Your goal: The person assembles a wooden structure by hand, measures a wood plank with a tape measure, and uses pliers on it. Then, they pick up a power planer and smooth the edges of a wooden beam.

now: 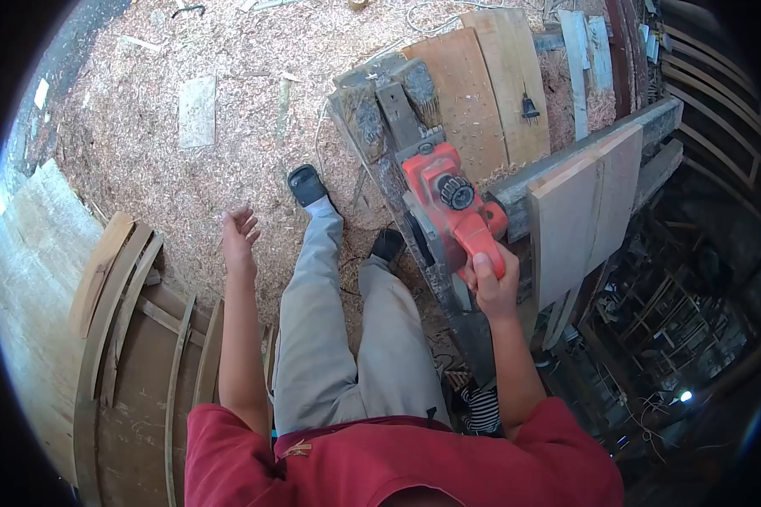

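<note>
A red power planer [452,193] with a black knob rests on the narrow wooden bench [473,334]. My right hand [493,283] is wrapped round its rear handle. To the left, my left hand [240,239] hangs in the air over the shavings, its fingers apart and nothing in it. Ahead of the planer, a metal piece [397,114] lies at the far end of the bench. A black plug [528,107] lies on a pale board [507,76] beyond the planer.
Wide boards [566,224] lean against a beam [600,144] at the right. Curved wooden pieces [114,296] stand at the lower left. Wood shavings [254,118] cover the ground, where a small flat board [197,111] lies. Cluttered frames fill the dark lower right.
</note>
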{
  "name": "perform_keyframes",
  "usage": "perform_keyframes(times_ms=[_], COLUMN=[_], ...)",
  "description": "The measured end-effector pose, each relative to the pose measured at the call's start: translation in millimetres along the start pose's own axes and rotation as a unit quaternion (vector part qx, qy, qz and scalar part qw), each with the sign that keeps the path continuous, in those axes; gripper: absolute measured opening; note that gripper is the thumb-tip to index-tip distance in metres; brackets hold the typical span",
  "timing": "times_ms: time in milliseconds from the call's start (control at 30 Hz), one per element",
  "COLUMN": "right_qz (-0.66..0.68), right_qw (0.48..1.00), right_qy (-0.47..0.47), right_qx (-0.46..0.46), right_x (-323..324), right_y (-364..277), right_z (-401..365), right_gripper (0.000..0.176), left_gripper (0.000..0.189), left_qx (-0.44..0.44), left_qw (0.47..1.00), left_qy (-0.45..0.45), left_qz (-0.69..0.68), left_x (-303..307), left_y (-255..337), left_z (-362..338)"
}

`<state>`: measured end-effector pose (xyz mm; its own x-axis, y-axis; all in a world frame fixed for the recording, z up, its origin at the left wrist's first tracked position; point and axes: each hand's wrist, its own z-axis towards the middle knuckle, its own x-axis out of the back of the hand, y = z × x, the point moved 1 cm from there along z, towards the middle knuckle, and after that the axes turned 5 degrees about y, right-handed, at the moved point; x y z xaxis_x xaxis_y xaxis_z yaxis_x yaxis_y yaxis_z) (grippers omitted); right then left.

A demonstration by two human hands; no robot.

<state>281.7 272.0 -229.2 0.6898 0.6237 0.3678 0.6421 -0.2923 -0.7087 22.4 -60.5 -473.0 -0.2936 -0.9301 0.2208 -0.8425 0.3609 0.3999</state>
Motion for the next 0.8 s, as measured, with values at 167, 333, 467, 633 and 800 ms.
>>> perform_keyframes(times_ms=[167,333,467,633,800], right_qz=[0.02,0.027,0.032,0.057,0.085], right_qw=[1.0,0.999,0.999,0.998,0.996], right_qy=[-0.008,-0.009,-0.009,-0.013,-0.03], right_qx=[-0.016,-0.02,-0.009,-0.018,-0.005], right_x=[-15.3,-26.1,-33.2,-37.3,-35.4], right_y=[-24.0,-37.5,-43.5,-52.2,-49.1], right_z=[14.0,24.0,31.9,35.3,34.3], right_gripper=[0.03,0.028,0.027,0.027,0.029], left_gripper=[0.068,0.068,0.069,0.07,0.07], left_qx=[0.009,-0.01,-0.019,-0.031,-0.014], left_qw=[1.0,1.0,1.0,0.999,1.0], left_qy=[-0.006,-0.019,-0.021,-0.017,-0.013], left_qz=[-0.003,-0.005,-0.006,-0.011,-0.016], left_x=[-1.8,-5.9,-5.9,-3.1,-2.8], left_y=[-0.5,10.3,18.5,20.8,12.8], left_z=[5.2,3.0,0.7,-4.0,-20.5])
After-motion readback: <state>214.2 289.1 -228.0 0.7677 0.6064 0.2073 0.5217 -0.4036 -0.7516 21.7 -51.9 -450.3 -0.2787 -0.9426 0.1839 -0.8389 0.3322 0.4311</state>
